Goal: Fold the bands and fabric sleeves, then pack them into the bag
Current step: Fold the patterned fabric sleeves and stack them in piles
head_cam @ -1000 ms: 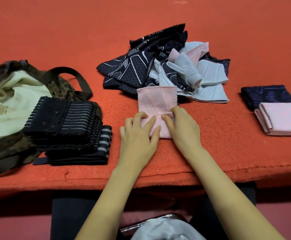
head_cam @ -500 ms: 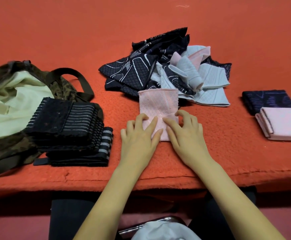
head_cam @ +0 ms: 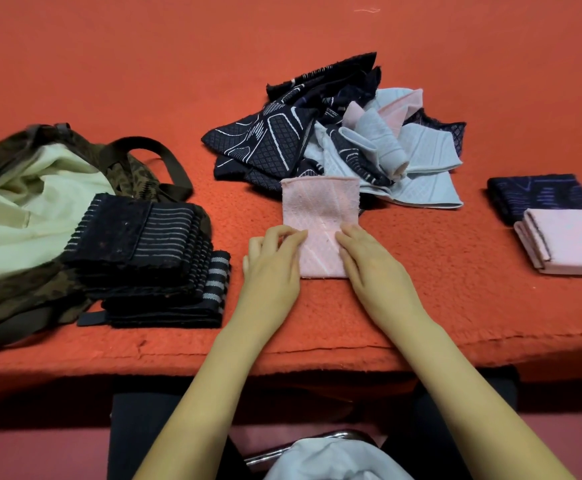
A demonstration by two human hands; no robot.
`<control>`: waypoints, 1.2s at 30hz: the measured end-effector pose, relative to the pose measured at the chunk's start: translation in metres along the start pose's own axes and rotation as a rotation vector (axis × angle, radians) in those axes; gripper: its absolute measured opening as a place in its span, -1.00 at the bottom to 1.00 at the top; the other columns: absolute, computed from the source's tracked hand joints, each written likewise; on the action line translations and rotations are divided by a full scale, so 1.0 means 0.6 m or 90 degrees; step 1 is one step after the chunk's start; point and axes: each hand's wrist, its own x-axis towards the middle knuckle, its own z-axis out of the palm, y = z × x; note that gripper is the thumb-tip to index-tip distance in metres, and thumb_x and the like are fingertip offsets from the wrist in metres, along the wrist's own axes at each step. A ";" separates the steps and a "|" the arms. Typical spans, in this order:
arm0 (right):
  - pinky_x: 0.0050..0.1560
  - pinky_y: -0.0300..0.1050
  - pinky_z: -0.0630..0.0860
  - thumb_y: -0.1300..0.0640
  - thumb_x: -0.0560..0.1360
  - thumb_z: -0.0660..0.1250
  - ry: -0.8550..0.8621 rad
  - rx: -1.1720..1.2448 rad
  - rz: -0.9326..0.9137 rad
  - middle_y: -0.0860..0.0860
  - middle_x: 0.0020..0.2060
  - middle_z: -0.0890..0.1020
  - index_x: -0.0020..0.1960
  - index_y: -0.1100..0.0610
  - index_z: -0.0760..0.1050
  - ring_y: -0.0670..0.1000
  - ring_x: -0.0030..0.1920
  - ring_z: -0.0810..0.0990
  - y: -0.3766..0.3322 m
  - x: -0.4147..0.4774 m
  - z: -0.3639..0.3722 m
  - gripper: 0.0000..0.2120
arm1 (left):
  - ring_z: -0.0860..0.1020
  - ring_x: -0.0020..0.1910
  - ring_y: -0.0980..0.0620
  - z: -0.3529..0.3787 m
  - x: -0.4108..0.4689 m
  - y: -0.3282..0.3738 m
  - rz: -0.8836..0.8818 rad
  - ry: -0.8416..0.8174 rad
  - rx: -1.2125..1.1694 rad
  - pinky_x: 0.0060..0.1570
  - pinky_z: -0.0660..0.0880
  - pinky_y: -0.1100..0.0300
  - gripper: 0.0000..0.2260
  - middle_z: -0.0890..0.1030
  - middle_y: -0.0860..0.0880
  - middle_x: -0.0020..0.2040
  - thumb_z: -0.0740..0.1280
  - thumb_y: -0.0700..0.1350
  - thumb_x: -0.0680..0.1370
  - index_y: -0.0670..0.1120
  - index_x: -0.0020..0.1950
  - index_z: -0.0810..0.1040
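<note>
**A:** Both hands are down on the pink sleeve (head_cam: 320,209), near the front edge of the bench (head_cam: 421,299). The right hand (head_cam: 372,265) lies flat with its grip released, fingers pressing the sleeve's right edge.

**B:** The left hand (head_cam: 272,261) has its fingers bent, tips on the sleeve's left edge. Pinching or only touching, I cannot tell.

**A:** The sleeve lies flat, lengthways, pointing away from the person. My read is that it's squared up and the fold comes next.

**B:** Then lift the near hem to meet the far hem with the corners matched, and press the crease before letting go. Soft knit likes to spring open.

**A:** Left of the sleeve is a stack of black bands (head_cam: 151,258), already folded, resting against the open bag (head_cam: 23,209) further left. Well to the sleeve's right is a folded pink piece (head_cam: 573,240), with a folded navy piece (head_cam: 539,194) just behind it. That's the size to match.

**B:** Right against the sleeve's far edge is the unfolded heap (head_cam: 334,133). Fold clear of it so nothing gets dragged in.
</note>
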 end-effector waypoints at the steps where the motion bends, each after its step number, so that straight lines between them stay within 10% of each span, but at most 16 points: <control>1: 0.38 -0.27 0.08 0.18 0.62 0.15 -0.001 0.012 0.002 0.08 0.41 0.38 0.37 0.18 0.41 0.04 0.44 0.29 0.001 0.001 0.002 -0.67 | 0.31 0.07 0.01 -0.001 -0.001 -0.003 0.003 0.027 -0.037 0.16 0.30 0.09 -0.61 0.47 0.01 0.23 0.08 -0.19 0.52 -0.04 0.26 0.53; 5: 0.37 -0.11 0.20 0.36 0.52 0.21 0.030 0.017 -0.014 0.17 0.33 0.46 0.28 0.24 0.49 0.16 0.37 0.40 0.006 -0.003 0.011 -0.66 | 0.30 0.07 0.07 -0.011 -0.003 -0.005 -0.011 0.062 -0.117 0.20 0.15 0.49 -0.50 0.55 -0.01 0.16 0.03 -0.33 0.37 -0.10 0.14 0.61; 10: 0.32 -0.22 0.23 0.20 0.52 0.12 0.080 0.051 -0.031 0.18 0.21 0.54 0.14 0.28 0.55 0.17 0.25 0.48 0.008 -0.007 0.006 -0.68 | 0.25 0.22 0.12 -0.025 -0.008 0.014 -0.022 -0.030 -0.082 0.15 0.12 0.23 -0.47 0.43 0.13 0.21 -0.01 0.04 0.33 0.09 0.19 0.57; 21: 0.38 -0.33 0.15 -0.23 0.43 0.18 0.038 0.166 -0.012 -0.06 0.29 0.47 0.23 0.11 0.51 -0.12 0.35 0.34 0.002 -0.013 -0.006 -0.46 | 0.26 0.31 0.09 -0.015 -0.012 0.011 0.031 0.003 -0.024 0.22 0.09 0.17 -0.57 0.45 0.11 0.22 0.14 0.09 0.38 0.04 0.20 0.51; 28: -0.04 -0.11 0.44 0.05 0.45 0.30 0.134 0.228 -0.004 -0.08 -0.13 0.61 0.03 0.04 0.50 0.03 -0.11 0.57 0.000 -0.018 -0.019 -0.82 | 0.54 -0.07 0.03 -0.036 -0.009 0.018 -0.075 0.039 -0.276 -0.03 0.44 0.16 -0.81 0.60 0.08 -0.10 0.36 0.02 0.45 0.00 0.02 0.51; 36: -0.16 0.02 0.46 -0.02 0.46 0.40 0.166 0.266 0.102 0.03 -0.34 0.65 0.16 0.03 0.36 0.09 -0.32 0.58 -0.002 -0.013 -0.018 -0.66 | 0.54 -0.30 0.09 -0.035 -0.005 0.031 -0.167 0.046 -0.232 -0.16 0.43 0.08 -0.69 0.58 0.04 -0.28 0.38 0.09 0.47 0.02 0.14 0.44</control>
